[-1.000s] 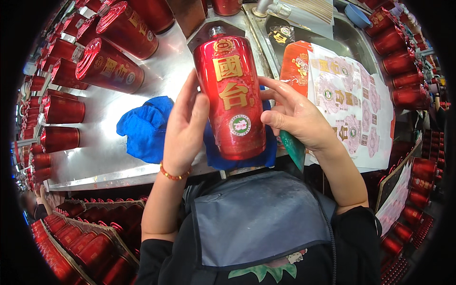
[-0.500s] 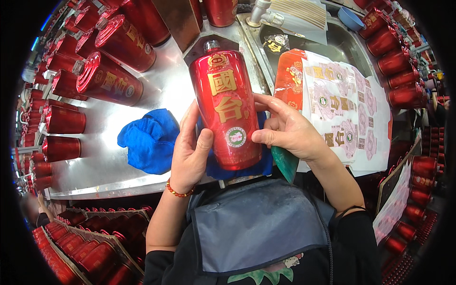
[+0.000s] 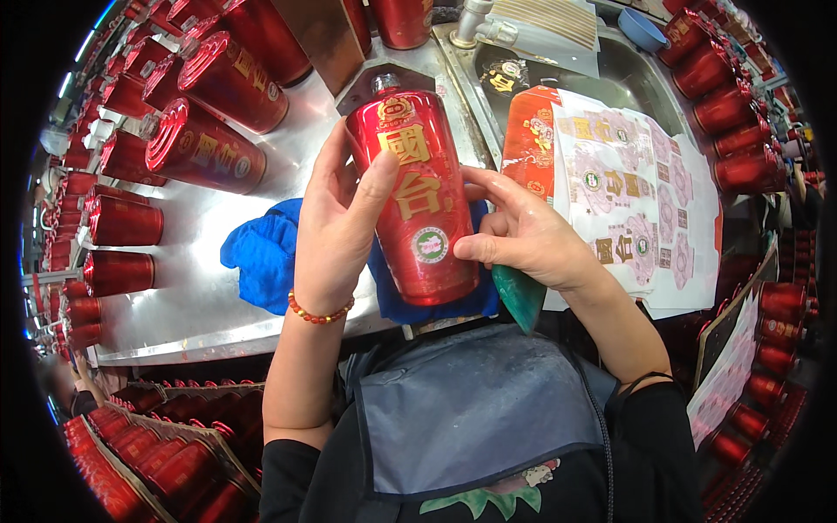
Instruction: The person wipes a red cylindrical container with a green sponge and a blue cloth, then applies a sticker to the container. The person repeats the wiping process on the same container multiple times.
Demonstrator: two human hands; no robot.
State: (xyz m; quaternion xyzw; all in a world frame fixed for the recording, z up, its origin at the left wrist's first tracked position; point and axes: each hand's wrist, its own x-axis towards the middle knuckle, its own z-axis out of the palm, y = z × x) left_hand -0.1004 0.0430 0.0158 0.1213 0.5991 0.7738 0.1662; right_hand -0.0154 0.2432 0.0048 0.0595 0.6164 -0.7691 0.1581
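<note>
A red glossy bottle [image 3: 420, 187] with gold characters and a round green-and-white emblem lies between my two hands, its clear neck pointing away from me. My left hand [image 3: 340, 205] grips its left side, thumb resting on the front by the gold characters. On the right side, my right hand [image 3: 523, 228] holds the lower half, thumb beside the round emblem. A green flat scraper-like piece [image 3: 520, 296] juts out below my right hand; how it is held is hidden. Under the bottle's base lies a blue cloth [image 3: 397, 301].
Another blue cloth [image 3: 260, 261] lies bunched on the metal table [image 3: 192, 314]. Several red bottles [image 3: 209, 148] stand at the left. At the right, printed decal sheets [image 3: 619, 196] and a red patterned sheet [image 3: 526, 139] lie by a sink [image 3: 615, 74] with a blue bowl [image 3: 643, 31].
My left hand has slid up along the bottle, and its thumb now lies over the gold characters. The right hand has barely shifted and keeps its hold.
</note>
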